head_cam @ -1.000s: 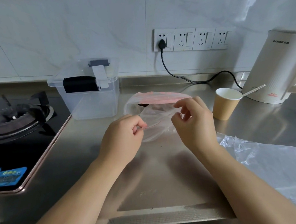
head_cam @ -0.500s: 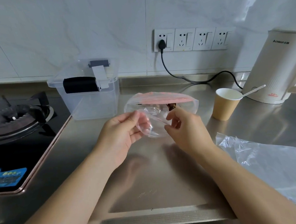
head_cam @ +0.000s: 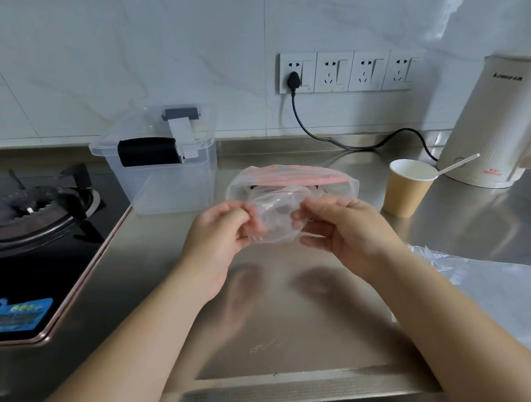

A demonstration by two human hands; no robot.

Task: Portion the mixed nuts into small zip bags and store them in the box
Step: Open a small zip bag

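**A Small Clear Bag Is Held Up Over the Counter**

A small zip bag (head_cam: 273,219) is held up in the air, a little above the shiny metal counter (head_cam: 295,307). It is see-through and crumpled, with a thin red line near its top. Its left edge is pinched by the left hand (head_cam: 221,234), with the fingers and thumb curled tight on the plastic. Its right edge is pinched by the right hand (head_cam: 337,227) between the thumb and the curled fingers. The bag is stretched between the two hands. Whether nuts are inside it cannot be told.

Just behind the small bag, a bigger clear bag (head_cam: 291,180) with a pink zip strip is seen lying on the counter. Something dark can be seen inside it, but it is too hidden to name.

A clear plastic box (head_cam: 169,181) is set on the counter to the left of the bags, near the wall. Its lid is on, and a black handle is seen on the front.

A gas stove (head_cam: 32,215) is found at the far left. A brown paper cup (head_cam: 408,189) with a white stick in it stands to the right, just beside a cream kettle (head_cam: 502,130). A black cord (head_cam: 347,140) is plugged into the wall sockets (head_cam: 349,71). A sheet of clear plastic (head_cam: 496,286) is spread at the right edge.
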